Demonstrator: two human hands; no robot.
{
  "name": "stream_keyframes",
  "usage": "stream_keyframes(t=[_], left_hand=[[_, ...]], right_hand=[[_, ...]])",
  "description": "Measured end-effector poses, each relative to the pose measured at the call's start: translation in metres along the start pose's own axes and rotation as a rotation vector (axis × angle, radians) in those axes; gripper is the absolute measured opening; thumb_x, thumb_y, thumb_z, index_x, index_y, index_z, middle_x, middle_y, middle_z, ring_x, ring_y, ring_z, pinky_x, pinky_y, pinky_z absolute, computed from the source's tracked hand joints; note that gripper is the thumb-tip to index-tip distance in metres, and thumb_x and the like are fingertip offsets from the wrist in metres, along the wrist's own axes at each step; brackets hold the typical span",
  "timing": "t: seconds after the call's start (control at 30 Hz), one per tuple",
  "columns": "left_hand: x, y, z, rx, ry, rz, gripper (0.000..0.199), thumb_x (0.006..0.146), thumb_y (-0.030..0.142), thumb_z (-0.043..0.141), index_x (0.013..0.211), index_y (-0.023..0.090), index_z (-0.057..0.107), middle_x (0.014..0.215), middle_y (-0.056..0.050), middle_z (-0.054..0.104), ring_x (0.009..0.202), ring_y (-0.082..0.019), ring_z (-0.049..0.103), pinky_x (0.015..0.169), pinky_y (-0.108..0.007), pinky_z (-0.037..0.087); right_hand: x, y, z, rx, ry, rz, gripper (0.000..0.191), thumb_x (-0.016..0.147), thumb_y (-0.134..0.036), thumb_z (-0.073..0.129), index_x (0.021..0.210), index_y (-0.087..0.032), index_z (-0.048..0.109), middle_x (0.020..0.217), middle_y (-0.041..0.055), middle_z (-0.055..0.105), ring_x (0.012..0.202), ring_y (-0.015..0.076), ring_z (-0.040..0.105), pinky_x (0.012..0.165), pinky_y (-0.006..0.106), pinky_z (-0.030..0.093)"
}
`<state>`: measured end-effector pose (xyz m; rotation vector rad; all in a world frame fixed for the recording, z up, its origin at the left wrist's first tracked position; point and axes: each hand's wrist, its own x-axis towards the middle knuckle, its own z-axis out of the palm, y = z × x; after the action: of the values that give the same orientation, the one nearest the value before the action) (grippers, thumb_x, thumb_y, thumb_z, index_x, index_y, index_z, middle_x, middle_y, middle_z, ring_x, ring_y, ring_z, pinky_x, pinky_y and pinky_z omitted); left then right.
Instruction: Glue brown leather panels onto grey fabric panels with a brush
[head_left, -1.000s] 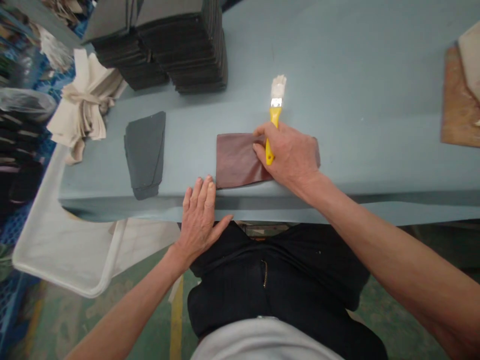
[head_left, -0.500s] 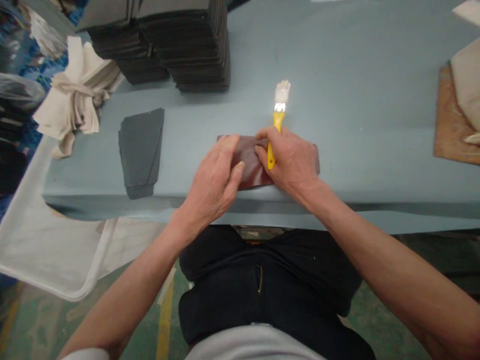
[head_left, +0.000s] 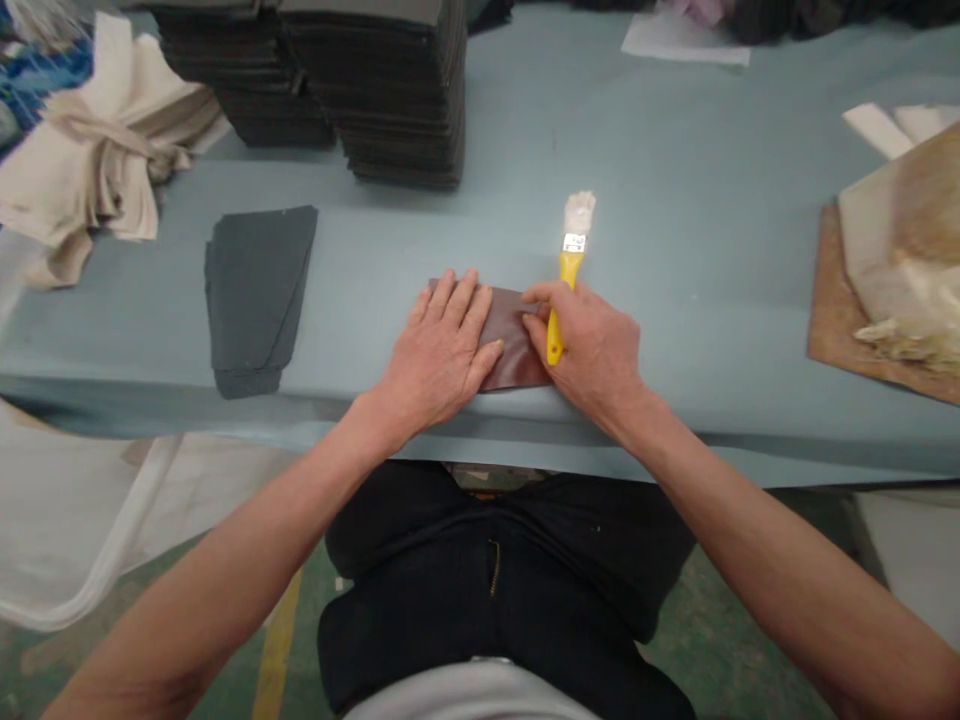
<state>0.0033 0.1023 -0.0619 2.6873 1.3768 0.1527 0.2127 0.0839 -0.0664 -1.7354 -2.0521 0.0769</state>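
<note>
A dark reddish-brown piece (head_left: 513, 345) lies near the front edge of the blue-grey table. My left hand (head_left: 442, 345) rests flat on its left part, fingers spread. Closed around the yellow handle of a brush (head_left: 571, 264) is my right hand (head_left: 592, 350), at the right part of the piece; the white bristles point away from me. The right end of the piece is hidden by my right hand. Left of my hands lies a small fanned pile of dark grey pieces (head_left: 259, 290).
Tall stacks of black pieces (head_left: 405, 100) stand at the back left. Cream cloth strips (head_left: 112, 150) lie at the far left. A brown board (head_left: 829, 300) with a stained, cream-coloured item is at the right. A white tray (head_left: 127, 520) sits below the table's left edge.
The view has shifted, showing more of the right side. My left fingers have spread out flatter on the brown piece. The brush is still in my right hand.
</note>
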Motion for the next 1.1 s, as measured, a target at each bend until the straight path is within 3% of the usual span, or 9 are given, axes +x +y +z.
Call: stream_keyframes(t=[0.23,0.47,0.6,0.73,0.9,1.1], left_hand=[[0.008,0.015,-0.005,0.018,-0.038,0.028,0.073,0.114,0.044,0.04,0.168,-0.003,0.033,0.179,-0.03,0.026,0.168,-0.047,0.025,0.136,-0.066,0.023],[0.02,0.05,0.003,0.007,-0.006,0.109,0.071,0.114,0.044,0.04,0.169,0.0,0.034,0.18,-0.025,0.03,0.169,-0.042,0.026,0.138,-0.06,0.025],[0.019,0.046,0.005,-0.018,0.018,0.126,0.072,0.113,0.047,0.043,0.167,0.0,0.037,0.178,-0.025,0.034,0.168,-0.042,0.029,0.137,-0.06,0.027],[0.016,0.032,0.003,-0.02,0.016,0.065,0.07,0.114,0.044,0.038,0.166,-0.002,0.038,0.178,-0.026,0.032,0.168,-0.042,0.028,0.138,-0.06,0.026],[0.012,0.023,0.002,-0.039,0.024,-0.033,0.07,0.113,0.046,0.039,0.168,0.003,0.036,0.179,-0.024,0.031,0.169,-0.042,0.025,0.137,-0.062,0.024],[0.011,0.023,0.013,-0.079,0.059,-0.051,0.068,0.111,0.039,0.038,0.17,0.006,0.032,0.18,-0.023,0.032,0.17,-0.042,0.023,0.138,-0.062,0.022]], right_hand=[[-0.003,0.017,-0.003,0.199,0.045,-0.013,0.021,0.104,-0.032,0.055,0.116,-0.023,0.069,0.101,0.0063,0.077,0.091,0.0231,0.071,0.083,0.034,0.052],[0.004,0.025,-0.006,0.414,0.092,0.021,0.027,0.109,-0.044,0.047,0.114,-0.024,0.064,0.091,0.0022,0.074,0.075,0.016,0.068,0.076,0.031,0.055],[0.005,0.033,-0.023,0.482,0.195,0.086,0.029,0.11,-0.048,0.045,0.117,-0.024,0.06,0.094,0.0021,0.073,0.064,0.0128,0.063,0.067,0.029,0.056],[0.003,0.035,-0.041,0.406,0.309,0.115,0.027,0.11,-0.047,0.046,0.116,-0.024,0.059,0.096,0.0048,0.075,0.072,0.0152,0.067,0.072,0.031,0.059],[0.004,0.013,-0.033,0.497,0.25,0.086,0.024,0.11,-0.043,0.047,0.115,-0.024,0.06,0.103,0.006,0.075,0.087,0.0181,0.074,0.085,0.035,0.062],[0.015,-0.043,-0.001,0.657,0.228,0.105,0.024,0.112,-0.04,0.04,0.124,-0.025,0.055,0.116,0.0092,0.074,0.108,0.0206,0.074,0.096,0.038,0.062]])
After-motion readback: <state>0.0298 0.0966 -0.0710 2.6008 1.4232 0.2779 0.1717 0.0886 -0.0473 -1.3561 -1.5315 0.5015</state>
